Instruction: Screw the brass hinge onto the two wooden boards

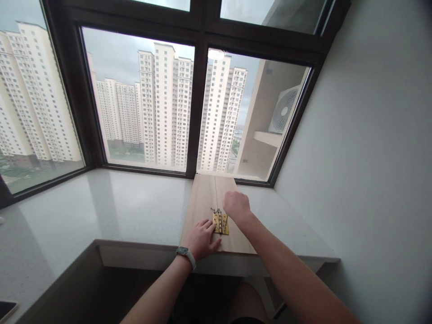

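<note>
Wooden boards (201, 198) lie on the white counter (141, 207).

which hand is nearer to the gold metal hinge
Left. The left hand has its fingertips at the left edge of the gold metal hinge; the curled right hand is farther off, beyond the hinge's far right corner.

1. On my feed, the hinge (220, 224) showed yellow-gold, with dark specks on its leaves.
2. I saw pale beige wood boards (201, 193), faintly grained, with a thin dark line between them.
3. The counter (145, 207) read pale grey-white to me, finely speckled.
4. I made out a pale band on the watch (183, 251), its face darker.
5. Far off, I saw cream towers (164, 103) patterned with rows of small dark windows, under blue-grey sky (118, 54).
6. The window frame (199, 108) was dark brown; the right wall (364, 135), plain grey.
</note>
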`<state>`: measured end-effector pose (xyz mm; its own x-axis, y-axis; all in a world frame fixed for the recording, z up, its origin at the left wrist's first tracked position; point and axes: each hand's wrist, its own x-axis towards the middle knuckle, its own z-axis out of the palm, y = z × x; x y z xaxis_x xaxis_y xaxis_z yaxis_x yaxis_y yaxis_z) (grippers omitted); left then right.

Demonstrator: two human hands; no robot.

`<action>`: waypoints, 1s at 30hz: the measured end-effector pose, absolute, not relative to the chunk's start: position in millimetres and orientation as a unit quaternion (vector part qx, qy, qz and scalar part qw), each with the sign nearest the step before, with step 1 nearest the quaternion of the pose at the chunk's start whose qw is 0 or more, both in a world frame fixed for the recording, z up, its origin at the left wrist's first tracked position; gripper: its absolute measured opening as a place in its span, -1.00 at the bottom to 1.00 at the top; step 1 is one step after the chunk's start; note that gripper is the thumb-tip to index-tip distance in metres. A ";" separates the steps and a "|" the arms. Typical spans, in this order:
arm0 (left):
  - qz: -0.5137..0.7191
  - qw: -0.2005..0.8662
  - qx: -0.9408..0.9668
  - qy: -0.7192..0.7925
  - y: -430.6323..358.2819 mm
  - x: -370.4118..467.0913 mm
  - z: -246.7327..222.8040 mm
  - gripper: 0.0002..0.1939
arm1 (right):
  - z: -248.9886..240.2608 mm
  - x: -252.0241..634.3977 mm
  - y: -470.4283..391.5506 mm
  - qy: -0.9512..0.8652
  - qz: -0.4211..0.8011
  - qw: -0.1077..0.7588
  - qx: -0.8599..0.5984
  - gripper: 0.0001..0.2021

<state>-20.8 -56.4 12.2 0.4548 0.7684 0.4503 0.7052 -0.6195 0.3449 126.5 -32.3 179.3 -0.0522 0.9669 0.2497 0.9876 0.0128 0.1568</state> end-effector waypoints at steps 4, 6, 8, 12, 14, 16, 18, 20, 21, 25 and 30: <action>0.290 0.055 0.852 0.432 -56.8 -20.4 13.7 -0.42 | 176.7 123.0 -28.6 -0.685 -0.125 0.032 -0.717 -0.69; 0.290 0.053 0.853 0.432 -57.2 -20.0 14.8 -0.42 | 175.2 120.9 -28.0 -0.681 -0.123 0.025 -0.722 -0.70; 0.288 0.053 0.853 0.431 -57.6 -19.5 15.6 -0.42 | 174.1 119.1 -28.2 -0.686 -0.125 0.020 -0.716 -0.70; 0.289 0.055 0.852 0.434 -57.6 -19.2 15.6 -0.43 | 173.5 117.9 -28.6 -0.730 -0.145 0.017 -0.667 -0.68; 0.289 0.055 0.852 0.433 -57.2 -19.8 14.7 -0.43 | 173.9 118.8 -28.5 -0.754 -0.154 0.007 -0.639 -0.69; 0.289 0.054 0.853 0.431 -56.6 -20.6 13.4 -0.42 | 175.0 120.5 -28.5 -0.772 -0.159 -0.007 -0.616 -0.69; 0.290 0.052 0.853 0.431 -56.0 -21.4 12.0 -0.43 | 176.4 122.8 -29.3 -0.790 -0.158 -0.019 -0.592 -0.68; 0.289 0.049 0.853 0.433 -55.4 -21.8 10.9 -0.43 | 178.0 124.7 -31.2 -0.802 -0.153 -0.022 -0.578 -0.67; 0.288 0.048 0.853 0.433 -55.3 -21.9 10.6 -0.42 | 178.7 125.2 -32.5 -0.800 -0.151 -0.017 -0.580 -0.66; 0.287 0.048 0.853 0.432 -55.5 -21.8 12.0 -0.42 | 182.0 123.4 -37.3 -0.765 -0.137 0.016 -0.629 -0.58; 0.288 0.051 0.853 0.431 -56.2 -21.8 13.4 -0.41 | 185.3 117.8 -35.9 -0.719 -0.121 0.024 -0.684 -0.72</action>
